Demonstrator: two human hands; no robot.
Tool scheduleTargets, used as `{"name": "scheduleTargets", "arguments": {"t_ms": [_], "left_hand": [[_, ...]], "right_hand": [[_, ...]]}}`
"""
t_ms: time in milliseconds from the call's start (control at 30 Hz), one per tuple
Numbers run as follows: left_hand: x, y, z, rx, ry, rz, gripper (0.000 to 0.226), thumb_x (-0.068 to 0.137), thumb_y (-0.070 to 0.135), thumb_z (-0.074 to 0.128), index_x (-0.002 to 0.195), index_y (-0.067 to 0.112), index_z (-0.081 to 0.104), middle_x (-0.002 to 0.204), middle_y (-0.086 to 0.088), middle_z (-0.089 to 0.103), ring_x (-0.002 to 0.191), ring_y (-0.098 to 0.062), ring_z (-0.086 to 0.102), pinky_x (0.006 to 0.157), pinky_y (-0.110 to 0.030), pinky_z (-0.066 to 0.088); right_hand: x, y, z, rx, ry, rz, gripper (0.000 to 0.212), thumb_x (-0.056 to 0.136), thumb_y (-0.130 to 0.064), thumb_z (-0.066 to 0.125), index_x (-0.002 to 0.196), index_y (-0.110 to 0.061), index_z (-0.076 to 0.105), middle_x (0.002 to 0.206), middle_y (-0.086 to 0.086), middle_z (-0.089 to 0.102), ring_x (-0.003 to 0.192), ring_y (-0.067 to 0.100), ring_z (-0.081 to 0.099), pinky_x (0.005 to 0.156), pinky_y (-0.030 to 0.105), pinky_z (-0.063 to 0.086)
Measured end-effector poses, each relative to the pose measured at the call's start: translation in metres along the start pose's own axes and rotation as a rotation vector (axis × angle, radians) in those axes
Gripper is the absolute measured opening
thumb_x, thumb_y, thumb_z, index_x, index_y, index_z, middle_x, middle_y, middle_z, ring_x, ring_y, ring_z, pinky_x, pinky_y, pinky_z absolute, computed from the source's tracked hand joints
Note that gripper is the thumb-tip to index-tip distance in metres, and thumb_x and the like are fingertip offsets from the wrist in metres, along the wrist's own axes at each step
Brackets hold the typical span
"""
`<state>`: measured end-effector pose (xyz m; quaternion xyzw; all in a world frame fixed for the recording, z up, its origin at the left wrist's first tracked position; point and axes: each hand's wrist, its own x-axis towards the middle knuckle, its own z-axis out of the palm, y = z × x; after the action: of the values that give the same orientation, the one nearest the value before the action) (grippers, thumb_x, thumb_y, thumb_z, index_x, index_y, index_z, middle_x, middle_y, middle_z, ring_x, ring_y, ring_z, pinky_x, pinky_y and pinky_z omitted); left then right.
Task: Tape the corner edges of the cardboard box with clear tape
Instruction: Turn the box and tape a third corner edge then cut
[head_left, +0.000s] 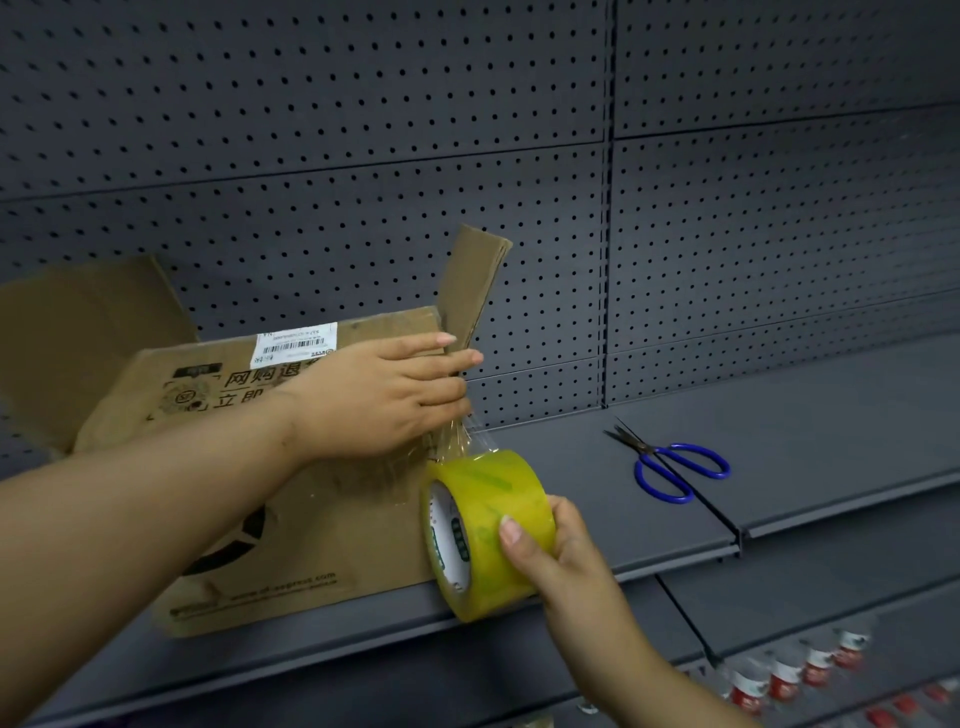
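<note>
Your right hand (558, 551) grips the roll (485, 530), left hand (384, 395) fingers together pinning tape to the box (291, 519) corner; slack could wrinkle the strip.

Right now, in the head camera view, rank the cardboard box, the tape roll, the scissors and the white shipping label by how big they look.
1. cardboard box
2. tape roll, though nearer the camera
3. scissors
4. white shipping label; the last two look close.

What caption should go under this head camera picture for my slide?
Left hand presses clear tape onto the cardboard box corner while right hand pulls the tape roll; scissors wait nearby.
</note>
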<state>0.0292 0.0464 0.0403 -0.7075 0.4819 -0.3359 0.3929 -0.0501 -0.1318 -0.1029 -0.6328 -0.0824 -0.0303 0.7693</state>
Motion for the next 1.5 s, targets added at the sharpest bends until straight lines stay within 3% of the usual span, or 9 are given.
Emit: {"name": "scheduleTargets", "arguments": {"t_ms": [100, 300, 433, 600, 767, 1033, 1100, 1267, 1500], "left_hand": [[-0.001, 0.001, 0.007, 0.001, 0.022, 0.025, 0.042, 0.085, 0.013, 0.034, 0.108, 0.013, 0.069, 0.112, -0.004, 0.069, 0.119, -0.02, 0.055, 0.106, -0.035, 0.034], [-0.003, 0.0, 0.018, -0.012, 0.063, 0.034, 0.041, 0.086, 0.012, 0.035, 0.11, 0.009, 0.067, 0.112, -0.008, 0.069, 0.119, -0.024, 0.055, 0.101, -0.038, 0.04], [-0.003, -0.002, 0.021, 0.015, 0.072, 0.04, 0.041, 0.086, 0.013, 0.034, 0.108, 0.009, 0.068, 0.111, -0.008, 0.069, 0.119, -0.025, 0.056, 0.103, -0.041, 0.035], [-0.003, -0.002, 0.022, 0.028, 0.028, 0.026, 0.043, 0.086, 0.017, 0.033, 0.11, 0.01, 0.067, 0.113, -0.007, 0.068, 0.119, -0.024, 0.056, 0.105, -0.044, 0.03], [-0.001, -0.003, 0.017, 0.007, 0.007, 0.009, 0.046, 0.085, 0.018, 0.03, 0.113, 0.012, 0.067, 0.111, -0.005, 0.07, 0.117, -0.023, 0.057, 0.112, -0.041, 0.022], [0.006, 0.006, 0.011, 0.031, 0.001, 0.012, 0.046, 0.084, 0.024, 0.031, 0.1, 0.013, 0.073, 0.108, -0.005, 0.071, 0.118, -0.022, 0.057, 0.106, -0.041, 0.03], [0.01, 0.013, 0.011, 0.015, -0.001, -0.012, 0.046, 0.087, 0.029, 0.033, 0.097, 0.011, 0.074, 0.11, -0.005, 0.07, 0.12, -0.021, 0.055, 0.107, -0.038, 0.031], [0.009, 0.033, 0.014, 0.02, 0.0, -0.036, 0.048, 0.09, 0.025, 0.024, 0.13, 0.013, 0.048, 0.14, -0.002, 0.046, 0.132, -0.014, 0.039, 0.112, -0.032, 0.023], [0.006, 0.04, 0.031, 0.034, 0.007, 0.059, 0.035, 0.088, 0.027, 0.041, 0.098, 0.014, 0.072, 0.096, -0.001, 0.072, 0.098, -0.02, 0.066, 0.103, -0.037, 0.043]], "right_hand": [[0.004, -0.001, 0.0, 0.004, -0.005, -0.008, 0.052, 0.056, -0.057, 0.065, 0.095, -0.023, 0.057, 0.084, -0.006, 0.07, 0.082, 0.009, 0.064, 0.08, 0.033, 0.052], [0.006, -0.002, 0.0, 0.084, -0.011, 0.01, 0.034, 0.068, -0.035, 0.063, 0.094, -0.015, 0.057, 0.083, -0.002, 0.068, 0.079, 0.011, 0.062, 0.073, 0.027, 0.049], [0.007, -0.002, -0.003, 0.118, -0.045, 0.088, 0.035, 0.07, -0.028, 0.073, 0.094, -0.008, 0.056, 0.083, 0.004, 0.067, 0.077, 0.014, 0.061, 0.069, 0.025, 0.051], [0.008, 0.004, -0.005, 0.13, -0.083, 0.304, 0.054, 0.067, -0.027, 0.064, 0.109, 0.006, 0.054, 0.091, 0.017, 0.067, 0.081, 0.025, 0.064, 0.071, 0.033, 0.053], [0.024, -0.005, -0.011, 0.008, -0.13, 0.383, 0.04, 0.082, -0.03, 0.061, 0.108, 0.0, 0.061, 0.103, 0.02, 0.069, 0.092, 0.031, 0.067, 0.082, 0.041, 0.052], [0.044, -0.023, -0.009, -0.065, -0.138, 0.463, 0.023, 0.081, -0.029, 0.066, 0.085, -0.007, 0.068, 0.068, 0.007, 0.072, 0.058, 0.018, 0.068, 0.051, 0.023, 0.052], [0.046, -0.026, -0.009, -0.09, -0.124, 0.48, 0.028, 0.079, -0.03, 0.068, 0.092, -0.006, 0.066, 0.078, 0.01, 0.073, 0.063, 0.02, 0.068, 0.056, 0.026, 0.054], [0.047, -0.027, -0.009, -0.115, -0.125, 0.475, 0.037, 0.079, -0.027, 0.068, 0.102, 0.002, 0.066, 0.093, 0.019, 0.071, 0.072, 0.025, 0.067, 0.071, 0.033, 0.055], [0.046, -0.025, -0.016, -0.149, -0.166, 0.445, 0.025, 0.078, -0.036, 0.068, 0.082, -0.012, 0.066, 0.079, 0.006, 0.072, 0.068, 0.019, 0.068, 0.062, 0.027, 0.054]]}}
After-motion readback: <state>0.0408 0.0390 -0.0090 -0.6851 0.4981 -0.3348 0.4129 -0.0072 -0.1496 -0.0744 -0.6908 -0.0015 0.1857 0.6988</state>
